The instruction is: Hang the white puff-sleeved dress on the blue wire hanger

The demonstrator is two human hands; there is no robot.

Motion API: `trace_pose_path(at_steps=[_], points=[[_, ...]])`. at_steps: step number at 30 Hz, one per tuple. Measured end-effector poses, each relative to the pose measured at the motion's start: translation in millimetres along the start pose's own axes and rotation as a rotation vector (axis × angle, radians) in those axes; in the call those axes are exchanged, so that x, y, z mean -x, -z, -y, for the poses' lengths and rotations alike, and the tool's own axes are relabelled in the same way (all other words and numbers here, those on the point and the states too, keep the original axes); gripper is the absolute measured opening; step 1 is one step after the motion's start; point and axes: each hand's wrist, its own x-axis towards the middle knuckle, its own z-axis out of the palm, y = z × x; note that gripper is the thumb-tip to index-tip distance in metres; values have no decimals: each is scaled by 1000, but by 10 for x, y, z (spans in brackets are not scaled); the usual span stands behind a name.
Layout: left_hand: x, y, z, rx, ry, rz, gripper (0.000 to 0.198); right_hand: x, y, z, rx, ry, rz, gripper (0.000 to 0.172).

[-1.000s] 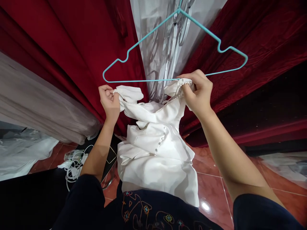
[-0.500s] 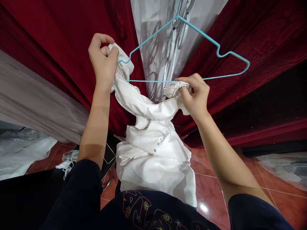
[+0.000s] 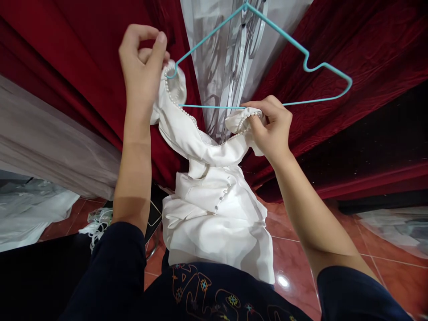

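A white dress (image 3: pixel 214 154) with a pearl-beaded neckline and a row of small buttons hangs in front of me. Its left shoulder loop is around the left end of a light blue hanger (image 3: pixel 281 33). Beside that loop, my left hand (image 3: pixel 142 58) has its fingers loosely curled, thumb raised, with no cloth between thumb and forefinger; its lower fingertips are close to the loop's top. My right hand (image 3: pixel 272 127) pinches the other beaded shoulder piece at the hanger's bottom bar. The hanger's right end is bare, and its hook is out of view.
Dark red curtains (image 3: pixel 93 53) stand on both sides, with a white metal stand (image 3: pixel 239 58) between them. White tulle (image 3: pixel 33 209) lies at the left. A black surface (image 3: pixel 40 276) with white cords (image 3: pixel 100 227) is at lower left, above red floor tiles (image 3: pixel 287 254).
My left hand has let go of the left shoulder piece and risen slightly. The loop now sits around the hanger's left end. My right hand keeps its grip; the hanger appears slightly higher.
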Motion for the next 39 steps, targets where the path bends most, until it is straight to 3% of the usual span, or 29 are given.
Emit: trace_pose_path(at_steps=[1,3,6,8,9,11,14,17,21,26,28,32,35,39], points=[[20,-60,-26,36,54,89,38,0,8,-7,9,6,-7,23],[111,-179,-121,33,26,117,31,-2,31,-19,23,17,-7,22],[350,-348,-411,-138,-152,-136,8,-2,53,-30,45,21,8,21],[528,-433,-659,-287,-209,-282,8,0,48,-35,54,26,6,22],[604,-459,-766,-353,-187,-277,10,0,42,-39,53,29,2,22],[711,-474,-888,-474,1,-210,11,0,33,-45,49,27,-6,23],[743,-427,-809,-464,194,-230,25,-2,32,-49,51,15,-15,23],[679,-370,-645,-351,250,-229,40,6,20,-35,49,12,-8,22],[573,-328,-678,-265,178,-238,39,29,-63,-4,33,19,0,22],[621,-371,-938,-187,-63,-260,23,25,-123,-30,-46,67,-42,22],[716,-490,-1043,-151,-112,-146,16,13,-107,-43,-61,75,-45,21],[901,-829,-1171,-169,-55,303,30,15,-40,-37,-38,75,-11,24],[930,-950,-1177,-190,-10,348,35,47,103,-114,59,170,-12,33],[867,-846,-1139,-155,27,309,35,14,577,-453,274,356,-423,35]])
